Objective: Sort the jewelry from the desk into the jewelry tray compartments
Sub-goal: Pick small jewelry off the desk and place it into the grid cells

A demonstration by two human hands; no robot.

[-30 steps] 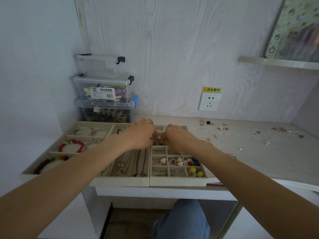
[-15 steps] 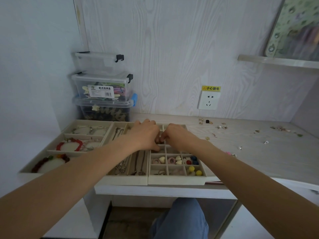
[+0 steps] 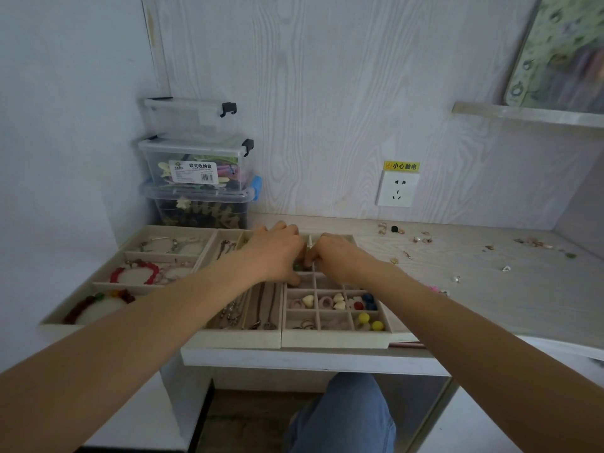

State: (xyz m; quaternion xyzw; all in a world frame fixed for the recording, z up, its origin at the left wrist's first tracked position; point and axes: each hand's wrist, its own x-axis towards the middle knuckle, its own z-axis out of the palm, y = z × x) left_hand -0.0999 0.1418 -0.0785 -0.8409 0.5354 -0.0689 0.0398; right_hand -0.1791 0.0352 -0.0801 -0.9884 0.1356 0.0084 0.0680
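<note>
Three beige jewelry trays sit side by side at the desk's left. The left tray [image 3: 108,282] holds bracelets, the middle tray [image 3: 242,338] holds necklaces, and the grid tray [image 3: 333,341] holds small earrings and rings. My left hand [image 3: 276,253] and right hand [image 3: 335,256] meet over the back cells of the grid tray, fingers curled. Between their fingertips sits a small green piece [image 3: 297,266], which both hands pinch; the fingertips are partly hidden. Loose earrings [image 3: 421,239] and other small jewelry [image 3: 506,268] lie scattered on the desk to the right.
Stacked clear storage boxes [image 3: 196,178] stand in the back left corner behind the trays. A wall socket [image 3: 397,192] is on the back panel, and a shelf [image 3: 529,114] juts out at upper right. My knee [image 3: 346,413] shows under the desk's front edge.
Both hands have stayed together over the back of the grid tray, shifting only slightly. The small green piece now shows between the fingertips.
</note>
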